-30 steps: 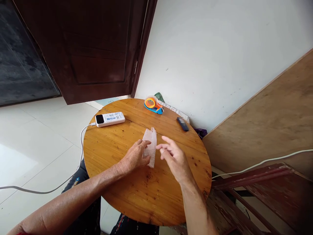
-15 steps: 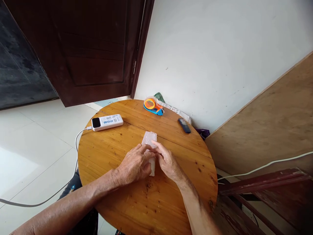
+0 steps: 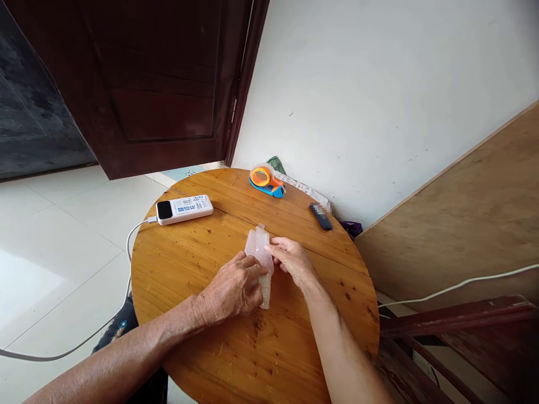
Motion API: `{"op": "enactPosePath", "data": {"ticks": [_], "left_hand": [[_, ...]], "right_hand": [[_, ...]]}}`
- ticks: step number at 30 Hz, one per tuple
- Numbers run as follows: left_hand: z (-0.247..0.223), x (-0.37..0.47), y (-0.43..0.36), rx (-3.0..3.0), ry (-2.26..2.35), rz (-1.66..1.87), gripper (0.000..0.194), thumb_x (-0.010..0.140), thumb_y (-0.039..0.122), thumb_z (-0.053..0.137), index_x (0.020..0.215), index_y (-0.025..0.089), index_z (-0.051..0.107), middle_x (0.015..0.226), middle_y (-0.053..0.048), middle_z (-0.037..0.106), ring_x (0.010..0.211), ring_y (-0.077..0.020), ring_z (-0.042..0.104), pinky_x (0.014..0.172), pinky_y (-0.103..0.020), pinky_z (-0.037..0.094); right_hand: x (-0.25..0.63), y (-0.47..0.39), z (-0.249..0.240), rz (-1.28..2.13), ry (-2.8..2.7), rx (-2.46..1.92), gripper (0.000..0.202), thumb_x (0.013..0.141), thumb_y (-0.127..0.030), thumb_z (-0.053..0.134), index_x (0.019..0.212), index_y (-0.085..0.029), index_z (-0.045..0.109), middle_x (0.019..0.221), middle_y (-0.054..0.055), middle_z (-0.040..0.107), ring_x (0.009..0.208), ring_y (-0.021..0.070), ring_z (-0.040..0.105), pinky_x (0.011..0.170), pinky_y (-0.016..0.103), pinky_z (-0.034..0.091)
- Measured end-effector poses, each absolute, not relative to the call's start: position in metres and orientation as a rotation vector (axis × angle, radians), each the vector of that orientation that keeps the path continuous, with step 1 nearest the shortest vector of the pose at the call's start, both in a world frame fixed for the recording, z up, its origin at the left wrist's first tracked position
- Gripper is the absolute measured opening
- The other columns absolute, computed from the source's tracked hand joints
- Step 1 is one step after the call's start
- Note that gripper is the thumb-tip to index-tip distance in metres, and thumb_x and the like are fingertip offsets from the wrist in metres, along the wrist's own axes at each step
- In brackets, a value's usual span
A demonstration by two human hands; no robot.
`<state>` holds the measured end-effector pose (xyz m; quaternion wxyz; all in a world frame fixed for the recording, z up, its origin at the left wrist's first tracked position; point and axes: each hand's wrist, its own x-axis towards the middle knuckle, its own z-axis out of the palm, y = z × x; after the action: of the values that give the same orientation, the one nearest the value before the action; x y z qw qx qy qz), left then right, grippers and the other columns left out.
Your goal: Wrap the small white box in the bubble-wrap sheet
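Note:
A strip of translucent, pale pinkish plastic wrap (image 3: 257,244) lies lengthwise on the round wooden table (image 3: 189,252), its layers overlapping and a small tab standing out at the far end. My left hand (image 3: 238,283) rests over its near half, with curled fingers pressing and gripping the plastic. At the strip's right edge is my right hand (image 3: 292,261), thumb on the plastic and fingers bent close beside it. Part of the wrap is hidden beneath my left fingers.
A white device with a dark screen (image 3: 185,210) and a plugged-in cable sits at the table's left. An orange and blue tape dispenser (image 3: 267,179) stands at the back. A dark, blurred-out object (image 3: 320,216) lies near the right rim. Beyond are a wall (image 3: 357,101) and a door (image 3: 160,84).
My right hand has moved right, away from my left fingers, to the wrap's edge. More of the wrap shows, with its overlapping layer and far tab now visible. The view has shifted slightly.

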<state>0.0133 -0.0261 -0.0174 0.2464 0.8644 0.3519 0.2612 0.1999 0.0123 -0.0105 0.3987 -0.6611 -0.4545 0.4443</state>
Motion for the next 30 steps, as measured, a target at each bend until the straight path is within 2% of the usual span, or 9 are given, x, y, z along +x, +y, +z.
{"op": "enactPosePath", "data": {"ticks": [6, 8, 14, 18, 21, 27, 30], "left_hand": [[-0.021, 0.012, -0.026, 2.346, 0.929, 0.764, 0.039, 0.074, 0.010, 0.052, 0.109, 0.016, 0.069, 0.103, -0.009, 0.069, 0.090, -0.0230, 0.055, 0.085, -0.037, 0.050], [-0.021, 0.012, -0.027, 2.341, 0.926, 0.770, 0.039, 0.073, 0.010, 0.052, 0.108, 0.016, 0.069, 0.103, -0.009, 0.069, 0.089, -0.0228, 0.055, 0.085, -0.037, 0.050], [-0.022, 0.013, -0.026, 2.321, 0.951, 0.757, 0.041, 0.072, 0.008, 0.053, 0.108, 0.017, 0.069, 0.105, -0.008, 0.069, 0.091, -0.0222, 0.056, 0.086, -0.036, 0.051], [-0.025, 0.013, -0.023, 2.313, 0.960, 0.734, 0.040, 0.072, 0.008, 0.055, 0.109, 0.018, 0.069, 0.105, -0.007, 0.069, 0.093, -0.0222, 0.058, 0.089, -0.035, 0.051], [-0.028, 0.013, -0.023, 2.306, 1.000, 0.725, 0.040, 0.075, 0.011, 0.056, 0.112, 0.020, 0.068, 0.109, -0.007, 0.067, 0.098, -0.0231, 0.059, 0.091, -0.036, 0.051], [-0.021, 0.012, -0.037, 2.270, 1.401, 0.839, 0.048, 0.075, 0.023, 0.064, 0.122, 0.018, 0.055, 0.115, -0.011, 0.056, 0.106, -0.0288, 0.056, 0.094, -0.045, 0.049], [-0.019, 0.012, -0.041, 2.227, 1.497, 0.896, 0.066, 0.074, 0.026, 0.066, 0.136, 0.017, 0.044, 0.123, -0.013, 0.053, 0.113, -0.0308, 0.053, 0.099, -0.047, 0.046]], "right_hand": [[0.199, 0.013, -0.010, 1.278, -1.093, -1.588, 0.039, 0.053, -0.042, 0.082, 0.078, -0.017, 0.065, 0.054, -0.008, 0.051, 0.044, 0.0053, 0.035, 0.039, 0.018, 0.018], [0.200, 0.013, -0.012, 1.285, -1.076, -1.548, 0.040, 0.053, -0.044, 0.082, 0.078, -0.017, 0.066, 0.055, -0.007, 0.052, 0.045, 0.0054, 0.035, 0.041, 0.018, 0.020], [0.189, 0.017, -0.022, 1.088, -1.091, -1.404, 0.038, 0.055, -0.048, 0.080, 0.070, -0.017, 0.066, 0.060, -0.002, 0.062, 0.053, 0.0107, 0.047, 0.049, 0.023, 0.037], [0.184, 0.015, -0.018, 1.120, -1.094, -1.299, 0.039, 0.059, -0.049, 0.079, 0.078, -0.017, 0.068, 0.069, 0.001, 0.069, 0.063, 0.0164, 0.059, 0.062, 0.028, 0.048], [0.183, 0.007, -0.009, 1.116, -1.129, -1.252, 0.037, 0.061, -0.045, 0.079, 0.083, -0.017, 0.067, 0.075, 0.002, 0.071, 0.070, 0.0181, 0.062, 0.069, 0.030, 0.049], [0.181, -0.020, 0.003, 0.918, -1.338, -1.311, 0.022, 0.074, -0.039, 0.070, 0.076, -0.020, 0.061, 0.075, 0.000, 0.066, 0.069, 0.0162, 0.058, 0.066, 0.027, 0.046], [0.177, -0.042, 0.006, 0.780, -1.459, -1.359, 0.016, 0.079, -0.036, 0.066, 0.079, -0.020, 0.061, 0.073, -0.001, 0.064, 0.066, 0.0151, 0.056, 0.064, 0.026, 0.045]]}}
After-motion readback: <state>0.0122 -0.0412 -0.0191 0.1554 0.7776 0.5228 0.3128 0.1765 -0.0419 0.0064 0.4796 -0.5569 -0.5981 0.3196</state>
